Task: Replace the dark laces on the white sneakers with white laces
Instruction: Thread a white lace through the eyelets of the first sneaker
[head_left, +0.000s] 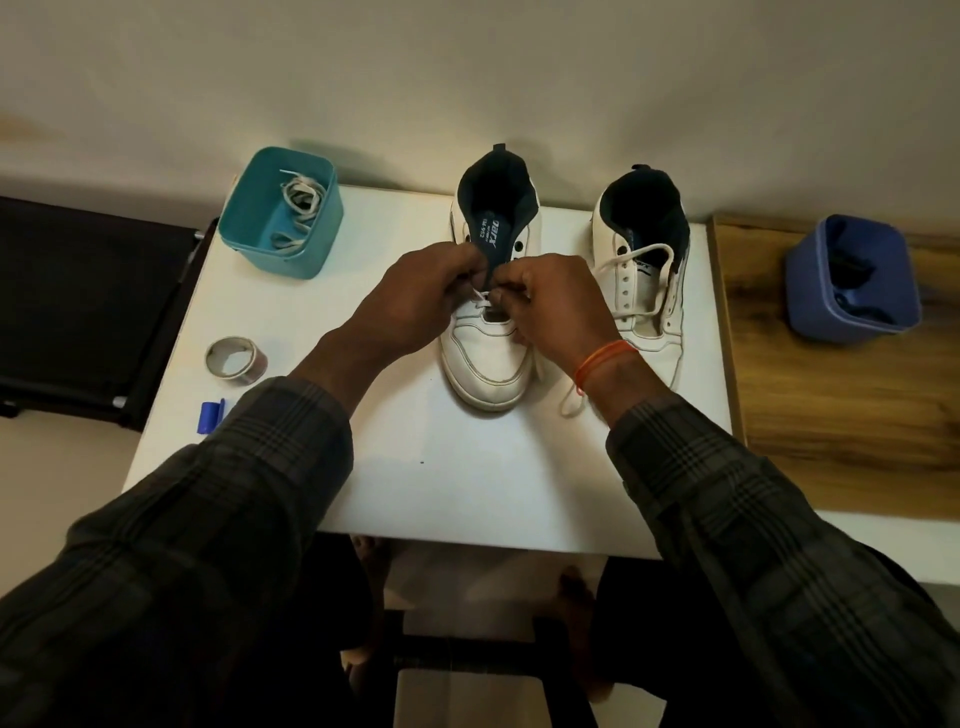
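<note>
Over the toe, both hands at the lowest eyelets

Nearest on the desk (426, 483), the left hand (410, 301) and right hand (556, 301) pinch the white lace (480, 300) over the left sneaker (488, 364), whose length runs straight away from the person. Beyond, its tongue stands up; the right sneaker (644, 270) is half laced.

Two sneakers (488, 291) (641, 270), two tubs (280, 213) (852, 280)

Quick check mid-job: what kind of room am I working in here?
Probably a room in a home, not a workshop: a small white table pushed against a plain painted wall, a wood-grain surface to its right, and a dark padded seat to its left.
</note>
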